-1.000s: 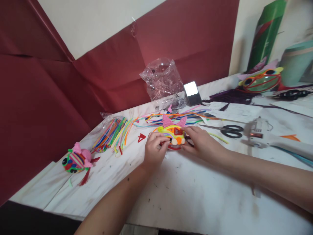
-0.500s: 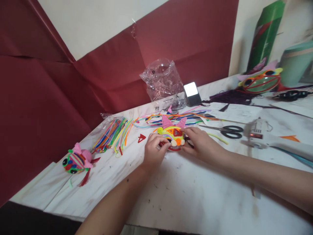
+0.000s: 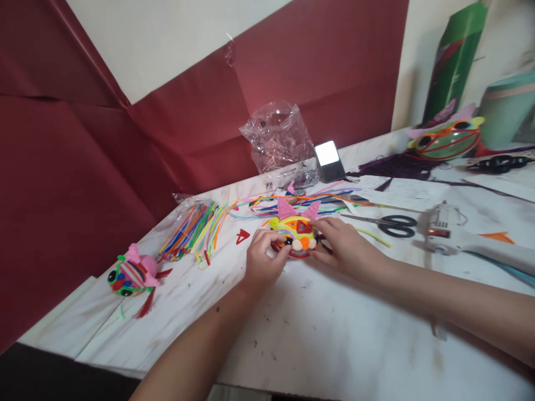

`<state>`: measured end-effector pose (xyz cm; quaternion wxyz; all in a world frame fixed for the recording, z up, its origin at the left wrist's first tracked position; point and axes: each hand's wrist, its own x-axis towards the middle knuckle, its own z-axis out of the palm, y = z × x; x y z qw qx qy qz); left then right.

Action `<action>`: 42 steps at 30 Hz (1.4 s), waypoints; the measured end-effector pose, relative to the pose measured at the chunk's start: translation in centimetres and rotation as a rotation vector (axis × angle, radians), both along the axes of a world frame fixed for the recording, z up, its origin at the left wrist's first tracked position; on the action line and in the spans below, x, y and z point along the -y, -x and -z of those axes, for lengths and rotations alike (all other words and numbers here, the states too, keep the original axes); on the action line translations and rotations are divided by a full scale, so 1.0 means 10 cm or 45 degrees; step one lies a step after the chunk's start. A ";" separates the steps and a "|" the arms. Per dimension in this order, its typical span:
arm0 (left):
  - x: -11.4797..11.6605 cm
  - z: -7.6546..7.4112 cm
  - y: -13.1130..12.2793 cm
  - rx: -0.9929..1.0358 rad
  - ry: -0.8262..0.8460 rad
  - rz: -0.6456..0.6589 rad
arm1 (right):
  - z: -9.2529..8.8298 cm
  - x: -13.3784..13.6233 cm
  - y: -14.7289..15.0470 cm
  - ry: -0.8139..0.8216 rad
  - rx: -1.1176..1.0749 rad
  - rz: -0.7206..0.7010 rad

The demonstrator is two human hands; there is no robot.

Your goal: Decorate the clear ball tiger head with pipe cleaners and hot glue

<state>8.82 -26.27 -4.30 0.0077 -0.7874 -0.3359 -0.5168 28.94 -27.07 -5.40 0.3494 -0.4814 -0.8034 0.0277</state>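
Note:
Between my two hands on the table is a colourful pipe-cleaner animal mask (image 3: 298,229) with pink pointed ears, a yellow rim, orange and red patches and pale round balls at its front. My left hand (image 3: 265,253) grips its left lower side, fingers bent near a black eye. My right hand (image 3: 336,242) holds the opposite edge, thumb below and fingers on top. A small red bent pipe-cleaner triangle (image 3: 242,236) lies just left of my left hand. Behind the mask spread loose pipe cleaners (image 3: 259,203).
A bundle of pipe cleaners (image 3: 196,231) and a finished-looking craft fish (image 3: 131,273) lie to the left. On the right are black-handled scissors (image 3: 397,225) and a glue gun (image 3: 443,231). Farther back stand a clear plastic bag (image 3: 278,139), a small lit device (image 3: 330,161) and another mask (image 3: 449,139).
Both hands stay on the mask with almost no movement. The left fingers have shifted very slightly, and a black eye shows a little more.

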 end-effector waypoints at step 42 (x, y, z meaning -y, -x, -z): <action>-0.13 0.09 0.11 0.687 0.770 -0.022 | 0.04 -0.03 0.00 0.016 -0.205 -0.099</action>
